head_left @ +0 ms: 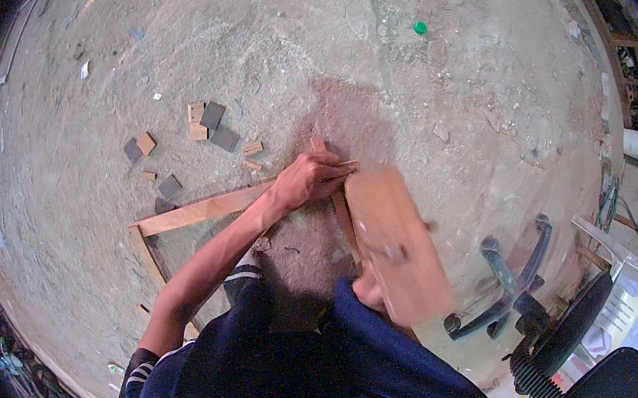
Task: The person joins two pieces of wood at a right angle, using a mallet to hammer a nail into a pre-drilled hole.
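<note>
We seemingly steadied the wooden frame (201, 211), left hand (310, 180) closed on it; beside that grip, our right hand (372, 288) clasped a board (402, 239), probably needing careful aim next.

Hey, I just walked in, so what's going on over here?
Someone is handling woodwork low over a dusty grey floor. Their left hand grips a brown wooden frame of narrow strips near one corner. The right hand, mostly hidden, seems to hold a thick rectangular tan wooden block, blurred as if moving, beside that corner. Small square tan and dark-grey pieces lie scattered beyond the frame, toward the left.
</note>
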Motion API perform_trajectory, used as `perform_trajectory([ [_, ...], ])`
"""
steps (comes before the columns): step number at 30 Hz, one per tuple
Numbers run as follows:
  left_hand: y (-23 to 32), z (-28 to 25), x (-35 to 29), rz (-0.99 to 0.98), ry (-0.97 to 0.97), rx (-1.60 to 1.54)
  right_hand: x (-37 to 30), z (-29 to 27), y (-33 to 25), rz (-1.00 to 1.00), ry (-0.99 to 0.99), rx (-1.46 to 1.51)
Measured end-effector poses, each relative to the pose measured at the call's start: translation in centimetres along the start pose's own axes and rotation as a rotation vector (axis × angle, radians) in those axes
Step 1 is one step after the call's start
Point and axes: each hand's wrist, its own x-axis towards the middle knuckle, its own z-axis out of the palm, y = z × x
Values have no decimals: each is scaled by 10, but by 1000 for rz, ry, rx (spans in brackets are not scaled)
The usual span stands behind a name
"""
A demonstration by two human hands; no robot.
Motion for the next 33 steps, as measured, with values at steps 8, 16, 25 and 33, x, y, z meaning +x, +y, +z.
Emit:
perform_trajectory([
  [8, -2, 0, -2, -32, -42, 30, -14, -4, -3, 35, 28, 90],
  [16, -1, -3, -3, 29, -4, 73, -3, 2, -1, 11, -1, 72],
  [25, -3, 4, 0, 14, 20, 0, -4, 9, 4, -66, -128, -78],
  [33, -2, 2, 0, -4, 16, -24, -9, 4, -3, 0, 12, 31],
])
